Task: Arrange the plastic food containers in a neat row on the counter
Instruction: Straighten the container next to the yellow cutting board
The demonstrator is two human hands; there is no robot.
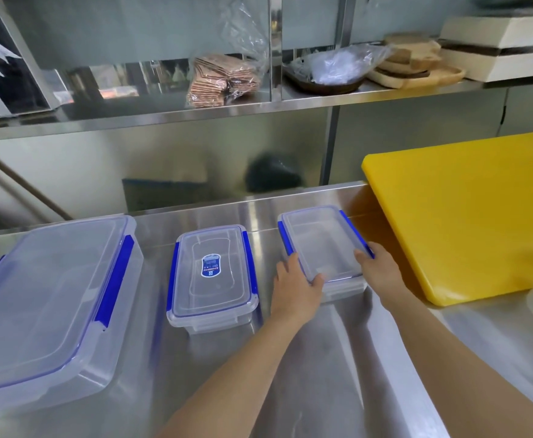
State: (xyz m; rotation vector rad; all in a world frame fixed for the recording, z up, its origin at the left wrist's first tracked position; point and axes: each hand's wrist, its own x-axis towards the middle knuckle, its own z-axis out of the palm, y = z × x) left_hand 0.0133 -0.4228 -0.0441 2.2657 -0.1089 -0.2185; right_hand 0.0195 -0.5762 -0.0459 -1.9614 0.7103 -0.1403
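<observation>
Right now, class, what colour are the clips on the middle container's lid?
Blue clips, clearest in the head view.

Both forearms bare, no sleeves or jewellery.

Both hands (296, 287) gripping right container (323, 245) (lidded), steel counter (322, 358)

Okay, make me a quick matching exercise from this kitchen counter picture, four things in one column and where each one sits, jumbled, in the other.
Things:
1. large container
2. labelled container
3. container held by both hands
4. yellow cutting board

Places:
A. middle of the row
B. far right, propped at a tilt
C. far left of the counter
D. right end of the row, next to the board

Pairs: 1-C, 2-A, 3-D, 4-B
</observation>
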